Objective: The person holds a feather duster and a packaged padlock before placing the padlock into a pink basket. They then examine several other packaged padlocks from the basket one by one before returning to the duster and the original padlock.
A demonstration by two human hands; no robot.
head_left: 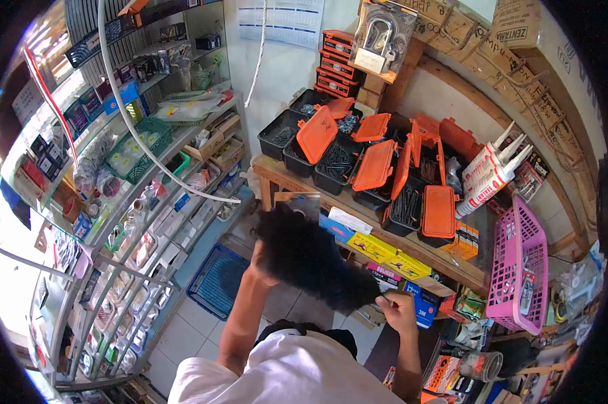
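Note:
A black fluffy duster (314,259) stretches between my two hands, in front of my white shirt. My right hand (399,312) is closed around its narrow lower end, at the handle. My left hand (263,266) is against the thick upper end of the duster, and the dark fibres hide its fingers, so its grip does not show. Just beyond the duster is a wooden bench (479,273) carrying several black boxes of screws or nails (336,165) with orange lids (374,165), some standing open.
Glass shelves (176,145) full of small goods line the left. A blue basket (218,281) is on the tiled floor (183,326). At right are a pink basket (518,266) and white sealant tubes (482,180). A packaged padlock (378,40) hangs above, near a white rope (258,54).

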